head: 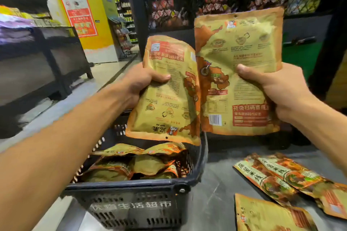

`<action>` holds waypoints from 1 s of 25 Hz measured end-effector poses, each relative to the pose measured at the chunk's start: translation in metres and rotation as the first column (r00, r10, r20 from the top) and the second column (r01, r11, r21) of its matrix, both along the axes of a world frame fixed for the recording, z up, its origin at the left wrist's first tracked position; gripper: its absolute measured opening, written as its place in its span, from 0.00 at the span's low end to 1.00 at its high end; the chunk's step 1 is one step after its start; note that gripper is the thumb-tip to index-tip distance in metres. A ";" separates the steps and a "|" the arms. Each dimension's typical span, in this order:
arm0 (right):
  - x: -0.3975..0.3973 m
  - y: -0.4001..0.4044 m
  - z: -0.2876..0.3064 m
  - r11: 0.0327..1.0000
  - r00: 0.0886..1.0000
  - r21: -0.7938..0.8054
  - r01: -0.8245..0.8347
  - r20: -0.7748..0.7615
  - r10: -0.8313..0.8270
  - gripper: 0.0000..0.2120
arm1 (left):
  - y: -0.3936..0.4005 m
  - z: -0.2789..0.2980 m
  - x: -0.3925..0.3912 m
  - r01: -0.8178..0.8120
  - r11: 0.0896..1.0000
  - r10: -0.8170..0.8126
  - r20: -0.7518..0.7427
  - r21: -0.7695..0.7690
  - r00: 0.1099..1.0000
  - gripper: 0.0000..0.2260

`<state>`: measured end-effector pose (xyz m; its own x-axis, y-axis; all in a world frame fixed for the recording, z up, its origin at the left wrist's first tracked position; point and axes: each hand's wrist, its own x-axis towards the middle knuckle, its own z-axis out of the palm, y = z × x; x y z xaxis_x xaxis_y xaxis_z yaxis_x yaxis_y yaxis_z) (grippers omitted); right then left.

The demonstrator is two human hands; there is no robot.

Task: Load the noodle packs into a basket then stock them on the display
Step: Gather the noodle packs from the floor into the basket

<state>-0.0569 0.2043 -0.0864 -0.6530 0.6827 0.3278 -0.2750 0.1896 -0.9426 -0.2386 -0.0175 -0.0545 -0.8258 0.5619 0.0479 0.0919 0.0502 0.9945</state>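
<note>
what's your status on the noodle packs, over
Left hand grips one noodle pack over the basket. Right hand grips another pack. Loose packs on the floor. Nothing blocking the basket.

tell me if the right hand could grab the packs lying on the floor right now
Probably not as it stands: the right hand already grips a noodle pack. Nothing lies over the floor packs, so once it lets go, the way looks free.
</note>
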 end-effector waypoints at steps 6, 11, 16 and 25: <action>-0.097 -0.066 -0.029 0.992 0.991 -0.030 -0.124 0.043 0.125 0.11 | -0.091 -0.041 -0.076 -0.119 0.992 0.116 0.074 0.046 0.991 0.23; -0.155 -0.091 -0.084 0.993 0.980 0.015 -0.120 0.160 0.116 0.11 | -0.110 -0.098 -0.113 -0.217 0.976 0.208 0.169 0.035 0.963 0.18; -0.182 -0.091 -0.107 0.988 0.960 0.041 -0.147 0.247 0.132 0.10 | -0.114 -0.126 -0.150 -0.195 0.980 0.199 0.360 -0.049 0.911 0.16; -0.189 -0.103 -0.118 0.902 0.848 -0.396 -0.170 0.407 0.338 0.15 | -0.158 -0.188 -0.179 0.032 0.855 0.316 0.568 -0.518 0.760 0.22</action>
<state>-0.2458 0.1012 -0.2048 -0.8342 0.4827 -0.2665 0.2072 -0.1735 -0.9628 -0.4173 -0.1754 -0.2424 -0.6406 0.2389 -0.7298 -0.5743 0.4817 0.6619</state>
